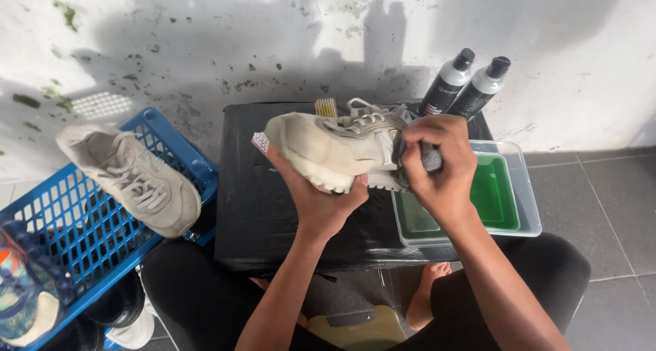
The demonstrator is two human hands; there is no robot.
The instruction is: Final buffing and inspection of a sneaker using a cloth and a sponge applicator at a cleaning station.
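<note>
Left hand (321, 197) is gripping the beige sneaker (335, 146) by its sole, above the black tabletop (253, 207); right hand (437, 166), closed on a grey cloth (429, 156), is rubbing the sneaker's side. Hard rubbing w/ that grip could prob. drop the sneaker into the tub (526, 207) just right of it.

bottles (465, 85) behind, basket (89, 214) left, tub (526, 207) right

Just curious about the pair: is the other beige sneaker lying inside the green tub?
No, the second beige sneaker rests on the blue plastic crate, far from the green tub.
</note>
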